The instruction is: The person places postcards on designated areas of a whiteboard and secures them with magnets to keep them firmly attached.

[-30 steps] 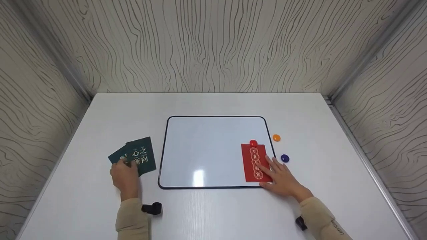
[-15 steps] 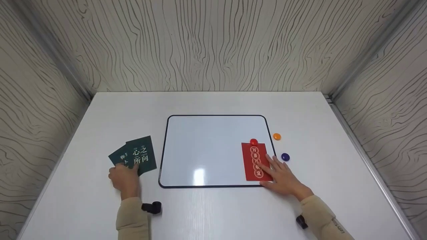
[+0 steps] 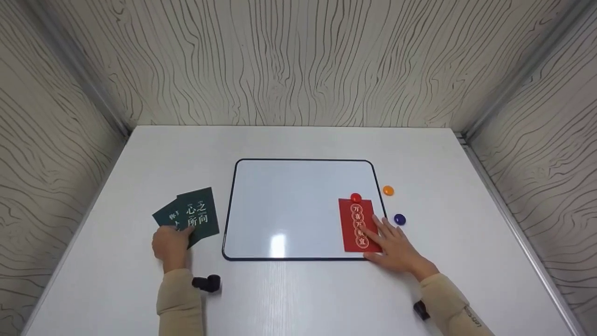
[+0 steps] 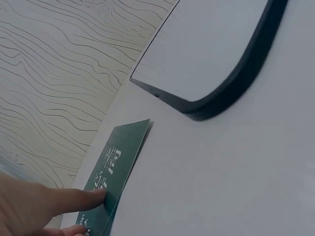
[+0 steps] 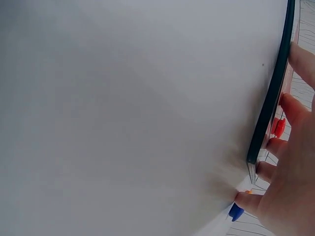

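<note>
Two dark green cards (image 3: 203,210) with white characters overlap in a fan at the left of the table. My left hand (image 3: 170,243) pinches them at their near edge, thumb on top; in the left wrist view the thumb (image 4: 88,198) presses on the green face. At the right, my right hand (image 3: 394,247) lies with spread fingers over the lower right of a red card (image 3: 350,226). This card rests on the right side of a whiteboard (image 3: 289,205), a red round magnet (image 3: 356,198) at its top edge. Fingers also touch the board's edge in the right wrist view.
An orange round magnet (image 3: 388,190) and a dark blue one (image 3: 399,219) lie on the white table (image 3: 298,298) just right of the board. The board has a raised black frame (image 4: 246,73). Wood-patterned panels (image 3: 280,60) enclose the table at the back and both sides.
My left fingers have drawn back from the face of the left card to its near edge, uncovering more of its characters. The right hand has stayed on the red card.
</note>
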A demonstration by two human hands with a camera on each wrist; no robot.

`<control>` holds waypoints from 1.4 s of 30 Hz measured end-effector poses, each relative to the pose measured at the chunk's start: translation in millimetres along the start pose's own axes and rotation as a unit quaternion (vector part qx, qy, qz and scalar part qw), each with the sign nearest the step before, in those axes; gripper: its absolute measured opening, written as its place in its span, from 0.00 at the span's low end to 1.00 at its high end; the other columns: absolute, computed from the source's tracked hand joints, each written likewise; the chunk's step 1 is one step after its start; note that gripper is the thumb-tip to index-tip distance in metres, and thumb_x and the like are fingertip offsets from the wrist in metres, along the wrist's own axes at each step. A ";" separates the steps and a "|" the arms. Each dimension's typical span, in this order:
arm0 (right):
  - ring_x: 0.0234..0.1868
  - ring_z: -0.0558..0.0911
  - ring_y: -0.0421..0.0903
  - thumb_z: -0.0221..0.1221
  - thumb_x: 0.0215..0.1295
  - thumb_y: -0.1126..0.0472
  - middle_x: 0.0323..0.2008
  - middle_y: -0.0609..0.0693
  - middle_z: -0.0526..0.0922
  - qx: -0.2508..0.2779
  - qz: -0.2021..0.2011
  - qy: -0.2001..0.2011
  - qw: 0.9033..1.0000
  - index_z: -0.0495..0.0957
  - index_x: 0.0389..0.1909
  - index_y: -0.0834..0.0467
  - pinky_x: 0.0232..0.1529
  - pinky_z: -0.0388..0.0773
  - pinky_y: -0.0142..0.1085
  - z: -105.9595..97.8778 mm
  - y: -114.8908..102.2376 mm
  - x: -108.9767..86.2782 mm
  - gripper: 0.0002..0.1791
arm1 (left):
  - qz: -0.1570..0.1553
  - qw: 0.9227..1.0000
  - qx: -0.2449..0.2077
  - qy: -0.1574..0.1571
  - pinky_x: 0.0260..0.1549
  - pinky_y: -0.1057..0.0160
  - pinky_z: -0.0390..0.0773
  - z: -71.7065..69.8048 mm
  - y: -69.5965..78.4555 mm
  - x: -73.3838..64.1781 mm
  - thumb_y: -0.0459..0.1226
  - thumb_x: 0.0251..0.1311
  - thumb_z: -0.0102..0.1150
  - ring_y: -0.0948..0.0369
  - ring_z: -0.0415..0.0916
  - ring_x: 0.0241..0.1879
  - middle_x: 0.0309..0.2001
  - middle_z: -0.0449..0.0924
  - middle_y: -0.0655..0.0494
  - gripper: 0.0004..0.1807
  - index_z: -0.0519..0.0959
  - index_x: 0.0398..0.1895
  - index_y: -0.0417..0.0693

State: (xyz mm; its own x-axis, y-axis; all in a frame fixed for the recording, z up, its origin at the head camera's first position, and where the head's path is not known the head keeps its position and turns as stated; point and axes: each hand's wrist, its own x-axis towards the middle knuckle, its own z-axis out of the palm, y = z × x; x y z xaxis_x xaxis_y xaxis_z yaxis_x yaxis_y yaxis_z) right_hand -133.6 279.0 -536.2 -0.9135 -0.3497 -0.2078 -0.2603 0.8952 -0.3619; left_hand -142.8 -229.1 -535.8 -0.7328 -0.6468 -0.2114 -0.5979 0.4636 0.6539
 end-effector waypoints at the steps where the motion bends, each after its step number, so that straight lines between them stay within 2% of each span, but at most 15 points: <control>1: 0.77 0.45 0.65 0.56 0.64 0.41 0.77 0.59 0.47 0.000 0.000 0.000 1.000 0.57 0.73 0.45 0.73 0.44 0.67 -0.2 -0.1 -0.1 0.38 | 0.001 1.000 0.000 0.002 0.49 0.43 0.74 -0.3 0.1 -0.1 0.38 0.58 0.62 0.37 0.73 0.51 0.50 0.76 0.27 0.25 0.75 0.51 0.24; 4: 0.77 0.46 0.66 0.56 0.64 0.40 0.77 0.60 0.48 -0.005 -0.005 0.005 1.000 0.57 0.73 0.46 0.73 0.45 0.67 -0.5 0.5 -0.2 0.38 | 0.000 1.000 -0.003 0.008 0.41 0.47 0.74 -0.6 0.8 -0.2 0.38 0.58 0.63 0.40 0.74 0.47 0.47 0.78 0.28 0.22 0.78 0.46 0.24; 6: 0.77 0.46 0.66 0.55 0.64 0.39 0.77 0.60 0.48 -0.007 -0.007 0.008 1.000 0.57 0.73 0.46 0.73 0.46 0.67 -1.0 0.4 -0.4 0.38 | -0.007 1.000 -0.004 0.007 0.39 0.49 0.73 -1.3 1.8 -0.1 0.39 0.57 0.63 0.40 0.75 0.46 0.47 0.79 0.28 0.22 0.78 0.45 0.25; 13: 0.76 0.47 0.67 0.56 0.63 0.39 0.77 0.61 0.50 -0.011 -0.011 0.008 1.000 0.58 0.72 0.48 0.72 0.47 0.67 -1.3 0.0 -0.5 0.39 | -0.033 0.999 0.022 -0.008 0.43 0.47 0.74 -2.8 5.9 3.7 0.40 0.57 0.64 0.40 0.75 0.49 0.50 0.78 0.28 0.25 0.77 0.48 0.24; 16: 0.76 0.47 0.67 0.56 0.63 0.39 0.77 0.61 0.49 -0.008 -0.010 0.007 1.000 0.58 0.72 0.48 0.72 0.46 0.67 -1.1 0.4 -0.5 0.39 | -0.036 0.999 0.021 -0.001 0.45 0.46 0.75 -2.3 6.8 4.1 0.40 0.57 0.64 0.39 0.75 0.49 0.50 0.78 0.28 0.25 0.77 0.49 0.25; 23: 0.77 0.46 0.65 0.56 0.63 0.41 0.77 0.60 0.49 -0.002 -0.008 0.005 1.000 0.58 0.73 0.46 0.73 0.45 0.67 0.7 1.3 1.2 0.38 | -0.029 0.999 -0.023 0.020 0.43 0.46 0.74 -6.9 4.9 4.0 0.38 0.55 0.64 0.38 0.76 0.49 0.49 0.80 0.29 0.21 0.80 0.47 0.28; 26: 0.77 0.46 0.65 0.56 0.63 0.40 0.77 0.60 0.49 -0.002 -0.007 0.005 1.000 0.58 0.73 0.46 0.73 0.45 0.67 1.2 1.4 1.4 0.39 | -0.039 0.996 -0.073 0.014 0.50 0.45 0.72 -8.9 1.7 6.1 0.37 0.56 0.63 0.38 0.74 0.53 0.52 0.78 0.30 0.20 0.80 0.47 0.30; 27: 0.77 0.46 0.66 0.56 0.63 0.40 0.77 0.60 0.48 -0.002 -0.007 0.004 1.000 0.58 0.73 0.46 0.73 0.45 0.67 1.3 1.5 1.3 0.39 | -0.047 0.994 -0.097 0.007 0.53 0.45 0.71 -9.0 0.3 6.9 0.36 0.56 0.63 0.38 0.72 0.55 0.53 0.77 0.29 0.21 0.79 0.49 0.29; 29: 0.77 0.46 0.66 0.56 0.63 0.40 0.77 0.59 0.48 -0.003 -0.005 0.003 1.000 0.57 0.73 0.46 0.73 0.45 0.67 1.4 1.6 1.2 0.39 | -0.069 0.986 -0.150 -0.009 0.52 0.50 0.72 -9.0 -3.2 8.4 0.35 0.56 0.64 0.41 0.71 0.57 0.56 0.74 0.30 0.21 0.78 0.50 0.29; 31: 0.77 0.45 0.65 0.56 0.63 0.39 0.77 0.59 0.48 -0.003 -0.005 0.001 1.000 0.57 0.73 0.46 0.73 0.44 0.67 1.1 1.3 1.1 0.39 | -0.101 0.972 -0.211 -0.032 0.47 0.60 0.75 -8.6 -6.7 9.9 0.34 0.55 0.64 0.45 0.70 0.56 0.56 0.72 0.33 0.22 0.77 0.52 0.30; 34: 0.77 0.45 0.66 0.56 0.63 0.39 0.77 0.60 0.48 -0.003 -0.008 0.002 1.000 0.57 0.73 0.46 0.73 0.45 0.67 1.0 1.6 0.9 0.39 | -0.138 0.950 -0.273 -0.060 0.31 0.74 0.74 -8.3 -11.1 12.0 0.33 0.55 0.65 0.51 0.71 0.52 0.54 0.71 0.42 0.21 0.76 0.51 0.33; 36: 0.77 0.46 0.66 0.56 0.63 0.39 0.77 0.60 0.48 -0.002 -0.009 0.004 1.000 0.57 0.73 0.47 0.73 0.45 0.67 0.5 1.2 0.4 0.39 | -0.156 0.938 -0.301 -0.077 0.27 0.77 0.73 -9.0 -12.4 12.9 0.32 0.55 0.65 0.54 0.71 0.50 0.52 0.70 0.48 0.19 0.75 0.50 0.36; 38: 0.77 0.46 0.66 0.55 0.63 0.39 0.77 0.60 0.48 -0.003 -0.011 0.006 1.000 0.58 0.73 0.47 0.73 0.45 0.67 0.4 1.6 0.1 0.39 | -0.166 0.929 -0.318 -0.087 0.33 0.76 0.77 -9.9 -12.3 13.7 0.33 0.56 0.65 0.55 0.71 0.50 0.51 0.69 0.50 0.20 0.75 0.52 0.39; 40: 0.77 0.46 0.66 0.55 0.64 0.39 0.77 0.60 0.48 -0.004 -0.011 0.007 1.000 0.57 0.73 0.47 0.73 0.45 0.67 0.1 1.5 -0.1 0.39 | -0.178 0.921 -0.334 -0.095 0.45 0.70 0.80 -10.8 -11.2 14.4 0.33 0.56 0.65 0.56 0.71 0.52 0.55 0.69 0.51 0.23 0.74 0.56 0.42; 42: 0.77 0.46 0.66 0.55 0.64 0.39 0.77 0.60 0.48 -0.004 -0.012 0.007 1.000 0.57 0.73 0.47 0.73 0.45 0.67 -0.2 1.5 -0.2 0.39 | -0.180 0.918 -0.340 -0.101 0.59 0.64 0.77 -11.1 -10.7 15.5 0.33 0.57 0.65 0.56 0.70 0.56 0.62 0.68 0.47 0.27 0.72 0.61 0.43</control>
State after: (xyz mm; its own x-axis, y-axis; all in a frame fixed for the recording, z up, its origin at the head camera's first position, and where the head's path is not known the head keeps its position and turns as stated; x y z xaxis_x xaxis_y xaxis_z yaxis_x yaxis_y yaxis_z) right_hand -133.9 280.5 -536.5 -0.9113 -0.3667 -0.1870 -0.2837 0.8887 -0.3601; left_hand -144.2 -250.8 -538.0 -0.6143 -0.5267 -0.5876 -0.5220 -0.2872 0.8031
